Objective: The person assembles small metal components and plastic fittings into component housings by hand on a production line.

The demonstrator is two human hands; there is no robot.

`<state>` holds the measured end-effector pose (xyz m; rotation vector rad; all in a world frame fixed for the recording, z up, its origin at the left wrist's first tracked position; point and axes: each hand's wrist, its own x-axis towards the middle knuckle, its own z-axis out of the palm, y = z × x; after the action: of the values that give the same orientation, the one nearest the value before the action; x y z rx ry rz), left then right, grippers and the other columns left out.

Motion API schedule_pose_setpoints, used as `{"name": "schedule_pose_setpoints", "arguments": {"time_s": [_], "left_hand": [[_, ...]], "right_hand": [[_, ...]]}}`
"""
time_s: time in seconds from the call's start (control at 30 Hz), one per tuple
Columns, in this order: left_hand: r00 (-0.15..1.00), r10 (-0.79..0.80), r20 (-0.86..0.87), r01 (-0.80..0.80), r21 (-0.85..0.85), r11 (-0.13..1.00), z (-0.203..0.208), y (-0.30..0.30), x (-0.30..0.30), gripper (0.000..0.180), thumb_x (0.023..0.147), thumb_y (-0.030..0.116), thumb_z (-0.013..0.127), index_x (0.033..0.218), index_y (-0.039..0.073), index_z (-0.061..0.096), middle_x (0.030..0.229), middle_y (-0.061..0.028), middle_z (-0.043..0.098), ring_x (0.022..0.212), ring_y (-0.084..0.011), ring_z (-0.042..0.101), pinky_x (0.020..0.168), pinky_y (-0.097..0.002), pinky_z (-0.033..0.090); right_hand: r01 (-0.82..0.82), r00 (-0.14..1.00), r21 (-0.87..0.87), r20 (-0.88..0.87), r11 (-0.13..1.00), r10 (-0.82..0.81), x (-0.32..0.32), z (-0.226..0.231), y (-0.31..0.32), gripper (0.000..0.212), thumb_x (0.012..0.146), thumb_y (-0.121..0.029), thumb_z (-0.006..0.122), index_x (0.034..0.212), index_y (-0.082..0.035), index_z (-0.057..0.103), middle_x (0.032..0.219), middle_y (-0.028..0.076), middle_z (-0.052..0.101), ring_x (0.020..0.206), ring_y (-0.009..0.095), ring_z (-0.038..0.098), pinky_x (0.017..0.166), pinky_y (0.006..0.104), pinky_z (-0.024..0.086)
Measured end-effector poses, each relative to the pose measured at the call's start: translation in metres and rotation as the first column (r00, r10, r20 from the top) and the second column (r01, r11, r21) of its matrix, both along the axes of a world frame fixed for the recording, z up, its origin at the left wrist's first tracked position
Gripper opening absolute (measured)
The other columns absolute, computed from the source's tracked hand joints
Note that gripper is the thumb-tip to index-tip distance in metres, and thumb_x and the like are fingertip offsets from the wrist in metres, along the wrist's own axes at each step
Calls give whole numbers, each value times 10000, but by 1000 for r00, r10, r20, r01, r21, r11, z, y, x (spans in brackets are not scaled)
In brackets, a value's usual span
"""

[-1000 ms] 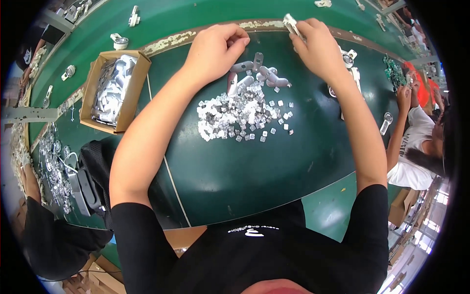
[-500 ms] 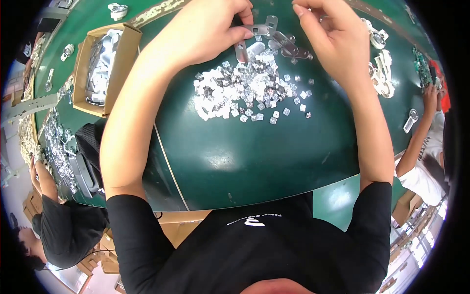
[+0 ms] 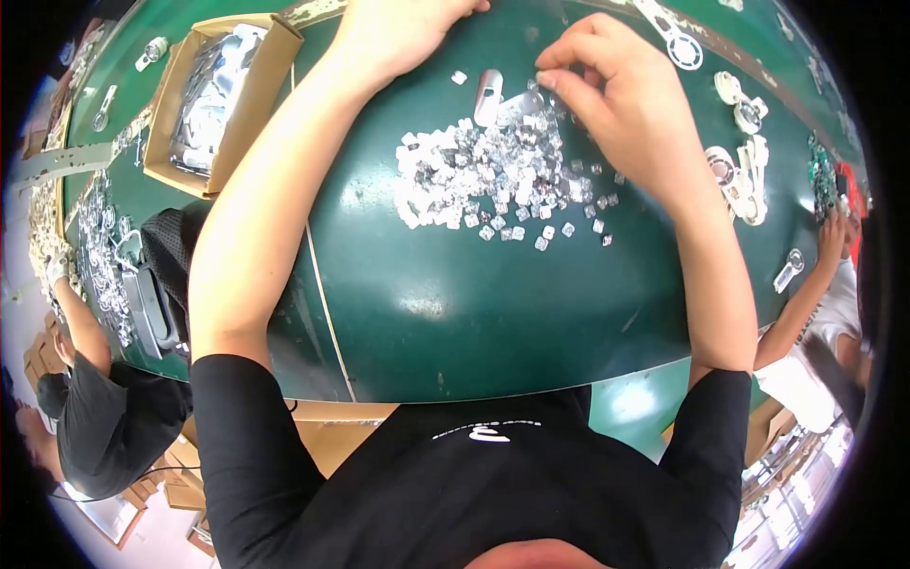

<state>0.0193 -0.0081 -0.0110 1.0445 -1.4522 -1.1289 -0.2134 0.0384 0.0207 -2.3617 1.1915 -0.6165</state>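
A heap of small, clear, square plastic pieces (image 3: 474, 171) lies on the green table, its near edge scattered. At its far side lie a silver, round-ended metal plate (image 3: 489, 95) with a slot and a second pale plate (image 3: 519, 106), partly among the pieces. Beyond them, my left hand (image 3: 408, 33) reaches to the upper edge of the picture; its fingers are mostly cut off, so what they hold is hidden. Above the heap's far right side, my right hand (image 3: 616, 104) has thumb and forefinger pinched together. Anything between those fingertips is too small to make out.
Left of my left forearm stands a cardboard box (image 3: 220, 180) of silver metal parts. White plastic parts (image 3: 754, 180) lie beyond my right forearm. A dark mesh bag (image 3: 175, 256) sits at the left. Co-workers handle parts at the far left and right.
My left hand has moved up toward the picture's edge, away from the heap, and the metal plate at its fingers is out of sight. My right hand has come down and left, its fingertips closing.
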Motion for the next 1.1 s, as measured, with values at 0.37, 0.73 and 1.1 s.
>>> {"name": "schedule_pose_setpoints", "arguments": {"time_s": [0.37, 0.73, 1.1], "left_hand": [[999, 21, 31, -23, 96, 995, 8, 3, 3, 80, 998, 8, 620, 1069, -29, 621, 997, -113, 772, 851, -125, 700, 800, -265, 565], [997, -77, 12, 78, -29, 997, -5, -2, 7, 226, 1047, 104, 631, 1229, -31, 623, 1052, -99, 774, 959, -141, 749, 840, -264, 571], [985, -66, -160, 84, 110, 990, -3, 1, 13, 79, 1067, 63, 589, 1143, 45, 579, 1001, -81, 767, 902, -110, 697, 801, -245, 518]], "right_hand": [[-68, 994, -42, -90, 997, 64, 14, -4, -6, 80, 927, -103, 693, 924, -25, 672, 892, 131, 650, 883, 340, 659, 804, 431, 512], [239, 858, 41, 459, 970, -231, 51, -18, -57, 181, 954, -162, 749, 986, 15, 725, 900, 114, 748, 813, 172, 737, 755, 324, 592], [104, 673, 282, 687, 954, -276, 79, -25, -62, 203, 927, -57, 741, 1026, 42, 593, 934, 134, 677, 777, 194, 727, 706, 338, 604]]}}
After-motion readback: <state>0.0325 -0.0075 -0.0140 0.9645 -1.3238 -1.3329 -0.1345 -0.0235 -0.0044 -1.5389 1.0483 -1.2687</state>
